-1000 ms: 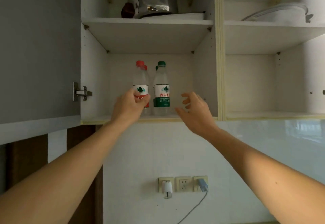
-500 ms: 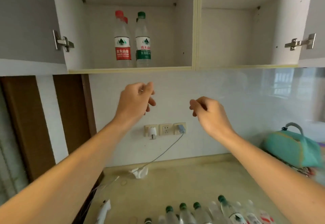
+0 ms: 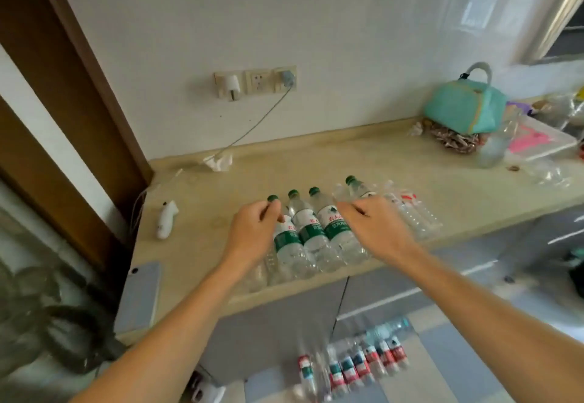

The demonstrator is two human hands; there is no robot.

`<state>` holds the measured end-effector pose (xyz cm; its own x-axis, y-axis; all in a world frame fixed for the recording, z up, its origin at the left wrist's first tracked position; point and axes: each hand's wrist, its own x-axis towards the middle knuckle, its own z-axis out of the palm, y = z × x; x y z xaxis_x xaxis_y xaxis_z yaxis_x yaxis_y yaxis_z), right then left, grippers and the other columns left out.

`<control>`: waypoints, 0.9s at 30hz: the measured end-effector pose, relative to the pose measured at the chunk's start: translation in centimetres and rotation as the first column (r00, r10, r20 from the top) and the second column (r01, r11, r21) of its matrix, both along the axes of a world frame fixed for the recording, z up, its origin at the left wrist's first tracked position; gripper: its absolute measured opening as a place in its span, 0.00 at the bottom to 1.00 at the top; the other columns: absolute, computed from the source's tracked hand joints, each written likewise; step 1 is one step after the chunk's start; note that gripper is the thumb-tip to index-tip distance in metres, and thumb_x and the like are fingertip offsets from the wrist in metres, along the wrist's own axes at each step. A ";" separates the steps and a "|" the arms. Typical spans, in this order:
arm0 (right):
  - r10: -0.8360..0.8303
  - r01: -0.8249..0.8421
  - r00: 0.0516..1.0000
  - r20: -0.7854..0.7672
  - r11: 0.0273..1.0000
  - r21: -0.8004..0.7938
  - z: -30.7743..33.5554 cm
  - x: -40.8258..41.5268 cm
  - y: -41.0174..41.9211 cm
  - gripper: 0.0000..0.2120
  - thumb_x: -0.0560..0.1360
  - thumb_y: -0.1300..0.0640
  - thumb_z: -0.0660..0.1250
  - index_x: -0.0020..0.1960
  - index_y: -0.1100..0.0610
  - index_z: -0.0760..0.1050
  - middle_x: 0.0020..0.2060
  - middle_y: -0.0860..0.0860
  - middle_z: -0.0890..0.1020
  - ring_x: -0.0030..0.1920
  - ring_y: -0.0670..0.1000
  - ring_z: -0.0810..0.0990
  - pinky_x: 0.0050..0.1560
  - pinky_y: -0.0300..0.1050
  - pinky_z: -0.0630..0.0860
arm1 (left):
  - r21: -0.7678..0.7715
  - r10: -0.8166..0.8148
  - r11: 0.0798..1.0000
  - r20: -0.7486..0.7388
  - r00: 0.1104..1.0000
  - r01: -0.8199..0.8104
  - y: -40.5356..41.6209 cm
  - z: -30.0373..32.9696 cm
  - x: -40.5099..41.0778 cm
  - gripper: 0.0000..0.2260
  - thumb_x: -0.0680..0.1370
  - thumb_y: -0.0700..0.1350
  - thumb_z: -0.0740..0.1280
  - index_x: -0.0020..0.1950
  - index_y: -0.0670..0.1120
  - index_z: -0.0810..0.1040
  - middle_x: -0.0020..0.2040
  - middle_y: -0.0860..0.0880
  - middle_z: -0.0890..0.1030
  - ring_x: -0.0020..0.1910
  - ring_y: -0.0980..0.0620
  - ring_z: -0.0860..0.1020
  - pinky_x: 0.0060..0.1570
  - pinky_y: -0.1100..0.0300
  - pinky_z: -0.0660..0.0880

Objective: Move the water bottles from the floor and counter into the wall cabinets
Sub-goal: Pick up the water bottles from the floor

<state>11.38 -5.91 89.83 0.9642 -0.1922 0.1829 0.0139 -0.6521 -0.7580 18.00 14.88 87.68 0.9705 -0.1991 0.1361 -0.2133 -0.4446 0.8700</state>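
Both hands had dropped from below the cabinet to the bottles [image 3: 311, 232] lying on the counter [image 3: 395, 162]. Left hand [image 3: 252, 232] and right hand [image 3: 376, 228] hovered, fingers loosely curled, grasping nothing. More bottles lay on the floor [image 3: 458, 355].

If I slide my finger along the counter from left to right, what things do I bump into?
Phone → small white gadget → green-capped bottles lying in a row under both hands → clear bottles with red labels → teal bag.
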 end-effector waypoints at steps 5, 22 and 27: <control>-0.117 0.140 0.969 -0.217 0.986 0.092 -7.7 -5.2 -4.8 0.26 0.82 0.54 0.62 0.27 0.52 0.57 0.20 0.45 0.59 0.22 0.47 0.57 0.24 0.39 0.55 | 0.009 -0.169 0.985 -0.192 0.967 0.174 -2.4 -7.2 -3.5 0.18 0.85 0.51 0.59 0.37 0.48 0.75 0.24 0.54 0.69 0.24 0.55 0.65 0.29 0.57 0.62; -0.152 0.259 0.655 -0.740 0.966 0.030 -43.7 -12.6 -29.7 0.13 0.84 0.52 0.60 0.62 0.57 0.77 0.53 0.50 0.81 0.49 0.53 0.81 0.54 0.55 0.82 | 0.278 -0.011 0.939 -0.570 0.822 0.205 -25.7 -43.8 -8.6 0.13 0.83 0.54 0.62 0.44 0.49 0.77 0.41 0.50 0.83 0.43 0.45 0.80 0.42 0.54 0.77; -0.186 0.160 0.638 -0.747 0.981 -0.108 -58.5 -10.5 -36.6 0.15 0.83 0.52 0.61 0.66 0.56 0.76 0.61 0.54 0.80 0.50 0.49 0.75 0.50 0.41 0.70 | 0.327 0.056 0.930 -0.580 0.812 0.169 -30.6 -58.3 -7.9 0.16 0.81 0.52 0.66 0.66 0.47 0.72 0.61 0.47 0.78 0.55 0.50 0.78 0.40 0.67 0.68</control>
<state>0.88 -42.50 31.30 0.7221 -0.3771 -0.5799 -0.6665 -0.6040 -0.4371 10.13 -15.75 29.35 0.8307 -0.1803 -0.5267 0.2368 -0.7418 0.6274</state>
